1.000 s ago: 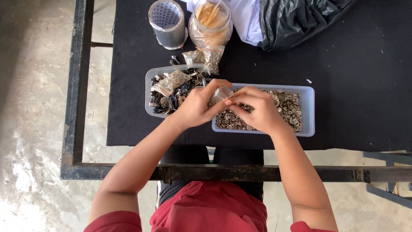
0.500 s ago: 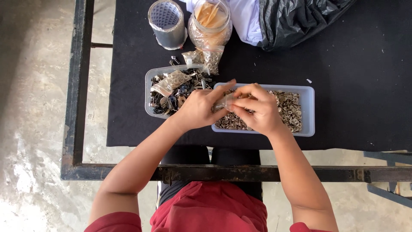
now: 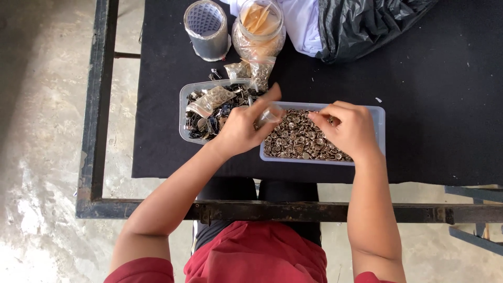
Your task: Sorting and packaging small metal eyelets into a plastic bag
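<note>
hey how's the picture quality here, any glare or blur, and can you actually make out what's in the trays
Head view: soft, even daylight with no hard shadows; the concrete floor is washed out bright at lower left. The left hand is slightly motion-blurred around a small clear bag. The right hand is sharper. Small metal pieces glint in the clear tray; individual shapes are too small to tell.

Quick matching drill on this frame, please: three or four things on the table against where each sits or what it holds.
Things:
1. right hand
2. left hand
3. grey roll
4. black bag

Places:
A. far right corner of the black cloth
B. far left, beside the clear jar
C. holding a small clear bag
D. over the tray of metal buttons

Pairs: 1-D, 2-C, 3-B, 4-A
</note>
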